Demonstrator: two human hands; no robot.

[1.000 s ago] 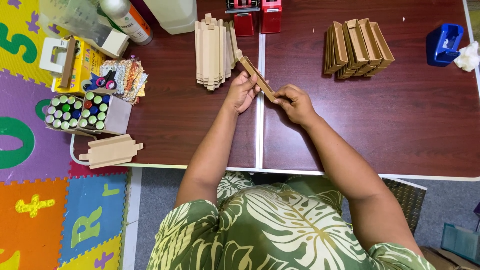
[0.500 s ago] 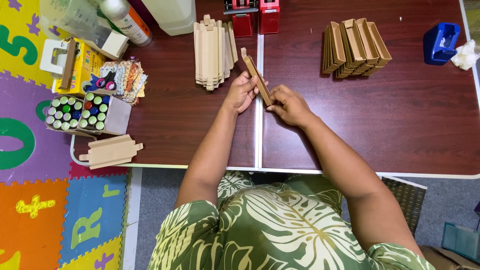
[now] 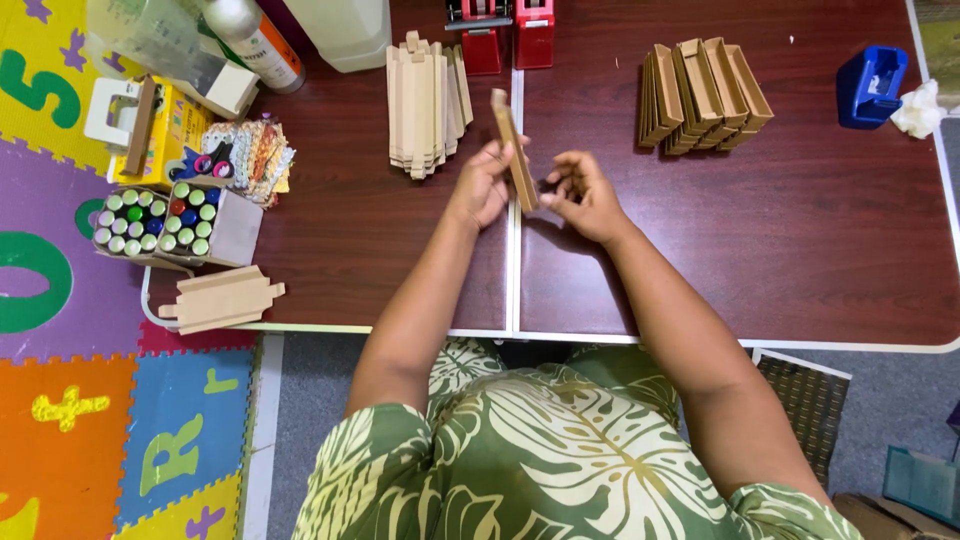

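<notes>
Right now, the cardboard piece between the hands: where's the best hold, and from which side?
Take the cardboard strip at its near, lower end, pinching the two broad flat faces from left and right. It stands on edge, running away from the person, so those faces are exposed. The left hand and right hand already meet there; the far end is free.

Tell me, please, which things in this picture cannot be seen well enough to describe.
Head view only:
- Cardboard piece between the left hand and right hand: seen edge-on, so its shape is unclear.
- White jug and bottle: cut off by the top edge.
- Two red items: cut off at the top, kind unclear.
- Right fingertips: hidden behind the piece.
</notes>
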